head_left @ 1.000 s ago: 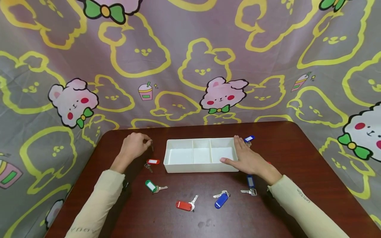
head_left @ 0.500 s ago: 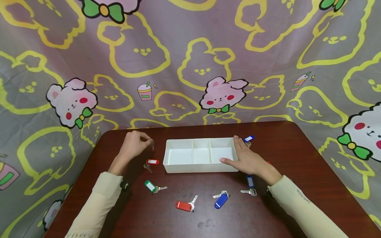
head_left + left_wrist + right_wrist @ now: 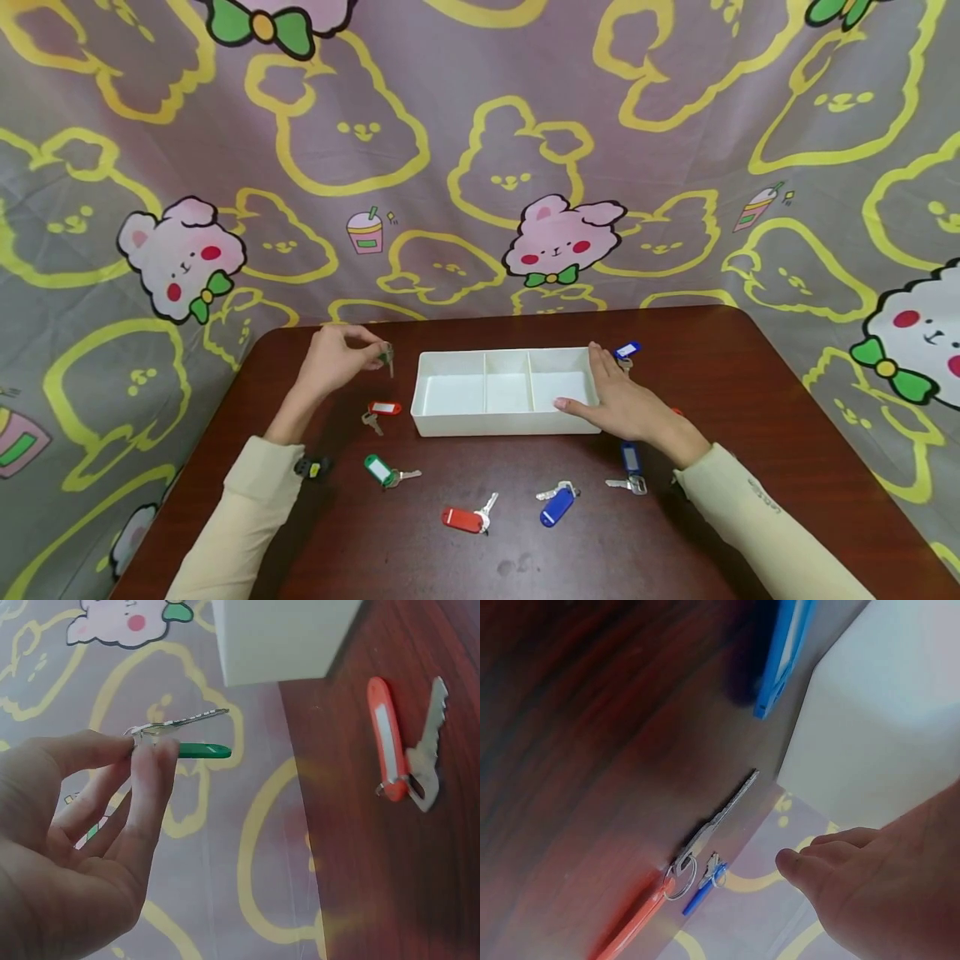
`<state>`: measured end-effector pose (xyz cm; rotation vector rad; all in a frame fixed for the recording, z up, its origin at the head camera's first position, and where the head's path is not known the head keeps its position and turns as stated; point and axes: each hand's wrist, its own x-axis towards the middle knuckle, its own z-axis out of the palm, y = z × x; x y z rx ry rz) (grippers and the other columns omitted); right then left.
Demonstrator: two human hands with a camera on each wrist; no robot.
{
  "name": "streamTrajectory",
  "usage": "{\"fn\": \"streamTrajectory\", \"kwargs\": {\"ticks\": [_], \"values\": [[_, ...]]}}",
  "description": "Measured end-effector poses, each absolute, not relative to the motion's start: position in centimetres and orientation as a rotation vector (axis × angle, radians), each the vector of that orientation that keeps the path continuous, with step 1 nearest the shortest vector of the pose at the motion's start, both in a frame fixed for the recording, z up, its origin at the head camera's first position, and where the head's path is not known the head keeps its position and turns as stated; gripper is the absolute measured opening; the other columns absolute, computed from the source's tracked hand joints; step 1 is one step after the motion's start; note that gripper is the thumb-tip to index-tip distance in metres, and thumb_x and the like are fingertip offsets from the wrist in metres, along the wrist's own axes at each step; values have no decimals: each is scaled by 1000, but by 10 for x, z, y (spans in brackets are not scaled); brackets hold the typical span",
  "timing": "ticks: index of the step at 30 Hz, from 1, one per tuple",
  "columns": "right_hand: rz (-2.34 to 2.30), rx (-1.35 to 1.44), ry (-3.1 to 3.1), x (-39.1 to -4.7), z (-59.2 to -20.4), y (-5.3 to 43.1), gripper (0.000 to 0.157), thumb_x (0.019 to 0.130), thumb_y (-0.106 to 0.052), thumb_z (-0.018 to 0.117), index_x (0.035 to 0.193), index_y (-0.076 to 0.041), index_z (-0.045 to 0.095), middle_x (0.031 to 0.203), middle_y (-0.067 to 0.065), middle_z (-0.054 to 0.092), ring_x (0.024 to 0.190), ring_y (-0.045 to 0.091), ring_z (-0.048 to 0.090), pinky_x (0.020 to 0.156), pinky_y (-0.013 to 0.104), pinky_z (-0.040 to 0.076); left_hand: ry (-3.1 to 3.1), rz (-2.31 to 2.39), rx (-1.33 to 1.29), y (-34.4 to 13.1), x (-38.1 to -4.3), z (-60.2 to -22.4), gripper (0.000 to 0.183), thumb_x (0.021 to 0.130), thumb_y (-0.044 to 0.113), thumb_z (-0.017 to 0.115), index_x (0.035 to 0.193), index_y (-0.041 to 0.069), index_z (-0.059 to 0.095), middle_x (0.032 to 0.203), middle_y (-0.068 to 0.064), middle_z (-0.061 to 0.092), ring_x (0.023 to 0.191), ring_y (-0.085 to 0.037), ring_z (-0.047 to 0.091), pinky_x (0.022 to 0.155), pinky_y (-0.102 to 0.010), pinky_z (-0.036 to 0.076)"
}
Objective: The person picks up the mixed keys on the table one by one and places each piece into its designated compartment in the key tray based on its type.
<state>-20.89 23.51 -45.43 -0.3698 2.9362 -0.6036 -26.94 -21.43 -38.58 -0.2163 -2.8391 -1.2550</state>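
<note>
My left hand (image 3: pixel 337 360) is raised off the table, left of a white three-compartment box (image 3: pixel 495 424). Thumb and fingertips pinch the ring end of a key (image 3: pixel 191 719) that has a green tag (image 3: pixel 206 751); part of the tag is hidden by the fingers. My right hand (image 3: pixel 626 402) lies against the box's right end, fingers straight along that wall and thumb over the near rim. No contents show in the compartments. Just below the left hand, a key with a red tag (image 3: pixel 385 408) lies on the table.
In front of the box lie keys with a green tag (image 3: pixel 378 469), a red tag (image 3: pixel 462 519), a blue tag (image 3: pixel 557 507) and another blue tag (image 3: pixel 631 458). Beyond the right hand are one blue tag (image 3: pixel 627 350) and one red tag (image 3: pixel 636 921). A patterned curtain (image 3: pixel 450 167) hangs behind.
The left hand has lifted slightly and turned, bringing the green-tagged key into clearer sight beside its fingertips. The right hand and the box have stayed in place.
</note>
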Motion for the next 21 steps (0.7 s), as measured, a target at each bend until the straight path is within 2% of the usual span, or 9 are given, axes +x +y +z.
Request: {"fn": "streamTrajectory", "kwargs": {"ticks": [4, 7, 11, 15, 18, 21], "values": [[-611, -370, 2933, -209, -455, 236, 123, 92, -82, 51, 167, 4, 4, 176, 25, 6, 162, 50, 12, 122, 68, 32, -2822, -1449, -244, -212, -266, -381, 25, 98, 25, 75, 106, 2, 82, 107, -19, 81, 83, -20, 82, 82, -27, 65], [-619, -370, 2928, -209, -455, 236, 123, 92, -82, 51, 167, 3, 4, 177, 25, 5, 162, 50, 11, 123, 68, 32, -2811, -1522, -274, -209, -264, -377, 26, 98, 24, 76, 107, 0, 81, 102, -18, 81, 79, -22, 81, 79, -30, 66], [-633, -368, 2926, -209, -455, 237, 123, 92, -82, 51, 167, 4, 4, 177, 25, 4, 162, 50, 11, 123, 68, 31, -2838, -1407, -312, -204, -262, -372, 25, 97, 32, 78, 103, 8, 84, 90, -13, 79, 76, -28, 75, 69, -32, 63], [-638, -365, 2930, -209, -455, 237, 123, 92, -82, 52, 167, 4, 4, 176, 26, 5, 162, 50, 12, 123, 67, 31, -2856, -1242, -352, -198, -258, -370, 25, 97, 42, 76, 104, 19, 85, 107, -6, 79, 104, -28, 70, 82, -35, 55], [-642, -366, 2928, -209, -455, 237, 123, 92, -82, 52, 167, 3, 4, 177, 25, 5, 162, 50, 12, 124, 67, 30, -2832, -1211, -389, -195, -256, -371, 25, 96, 44, 76, 105, 22, 84, 121, -3, 78, 123, -25, 66, 94, -38, 51], [-644, -369, 2925, -208, -455, 236, 123, 92, -82, 52, 167, 3, 3, 177, 25, 4, 162, 50, 12, 124, 67, 30, -2793, -1239, -417, -192, -255, -372, 24, 96, 43, 77, 105, 22, 84, 119, -3, 79, 121, -24, 68, 95, -41, 53]]}}
